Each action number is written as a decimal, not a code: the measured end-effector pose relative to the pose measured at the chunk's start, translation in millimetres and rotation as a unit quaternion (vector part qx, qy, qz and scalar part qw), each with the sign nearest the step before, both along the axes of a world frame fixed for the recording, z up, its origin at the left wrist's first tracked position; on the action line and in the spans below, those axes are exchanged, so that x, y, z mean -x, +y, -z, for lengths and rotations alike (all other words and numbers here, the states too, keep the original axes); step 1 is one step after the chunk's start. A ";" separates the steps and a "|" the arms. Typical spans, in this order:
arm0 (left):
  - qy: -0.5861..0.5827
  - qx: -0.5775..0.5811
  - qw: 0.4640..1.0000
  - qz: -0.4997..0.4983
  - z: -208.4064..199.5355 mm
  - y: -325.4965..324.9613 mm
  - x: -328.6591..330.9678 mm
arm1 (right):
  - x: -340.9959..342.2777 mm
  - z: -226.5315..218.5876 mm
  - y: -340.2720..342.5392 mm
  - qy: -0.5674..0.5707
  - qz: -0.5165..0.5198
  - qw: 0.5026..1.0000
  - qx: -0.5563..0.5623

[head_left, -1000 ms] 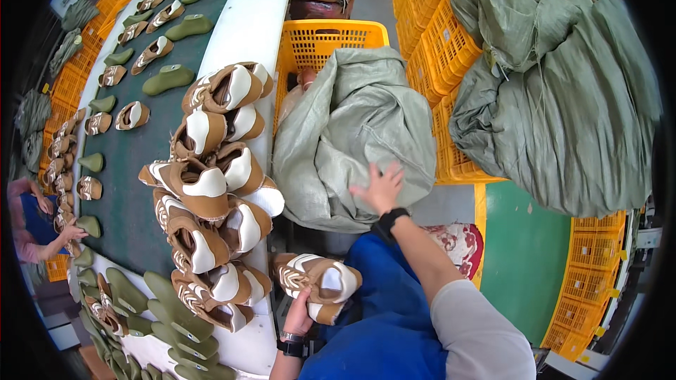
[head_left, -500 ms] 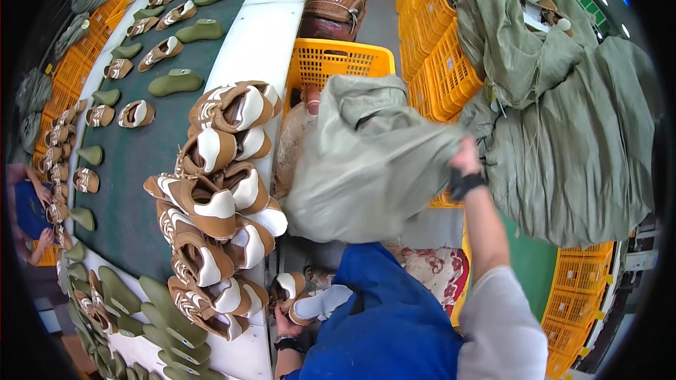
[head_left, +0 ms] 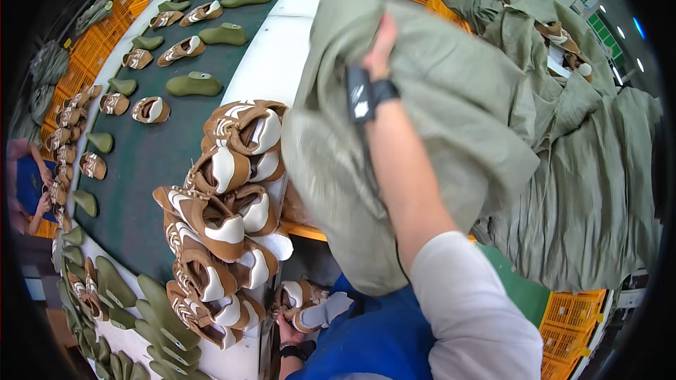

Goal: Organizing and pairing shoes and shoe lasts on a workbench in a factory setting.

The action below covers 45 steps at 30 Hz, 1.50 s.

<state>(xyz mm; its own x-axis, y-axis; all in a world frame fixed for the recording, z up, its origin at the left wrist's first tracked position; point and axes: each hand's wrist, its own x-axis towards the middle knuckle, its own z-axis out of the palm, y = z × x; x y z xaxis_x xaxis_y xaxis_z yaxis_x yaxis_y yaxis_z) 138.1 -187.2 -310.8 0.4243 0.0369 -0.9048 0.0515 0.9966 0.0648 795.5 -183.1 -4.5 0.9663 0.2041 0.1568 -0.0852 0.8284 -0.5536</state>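
Observation:
Up ahead my right hand [head_left: 380, 49] is closed on a large grey-green cloth sack [head_left: 451, 112]. The sack is lifted and blurred by motion, hiding most of the yellow crate beneath. Low by the table edge, my left hand [head_left: 287, 331] grips a pair of brown-and-white sneakers [head_left: 299, 295]; a white stuffing piece [head_left: 329, 309] pokes from one. Its fingers are partly hidden. Just left of that hand, a heap of similar sneakers [head_left: 211, 222] sits stacked on the white table edge [head_left: 264, 63].
On the left a dark green conveyor belt [head_left: 141, 169] carries sneakers and green shoe lasts [head_left: 193, 84]. More lasts [head_left: 155, 309] lie at lower left. Sack-covered stacks [head_left: 563, 190] and orange crates [head_left: 574, 327] stand at right. A co-worker's hands [head_left: 44, 197] show at far left.
My right hand has swung up and left, raising the sack over the yellow crate. My left hand keeps holding the sneakers. The view has shifted slightly.

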 end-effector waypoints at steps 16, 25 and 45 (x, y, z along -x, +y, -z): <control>-0.008 0.030 0.999 0.041 -21.0 -3.7 -7.3 | 187.1 111.0 -301.9 -0.195 0.277 0.412 0.846; -0.007 0.029 0.997 0.068 -36.4 -5.5 -3.2 | 151.9 329.5 -364.1 0.420 0.112 0.834 0.341; 0.566 -0.127 0.812 -0.072 -79.6 -41.2 -83.6 | 223.2 422.9 -151.7 0.101 -0.493 0.384 0.774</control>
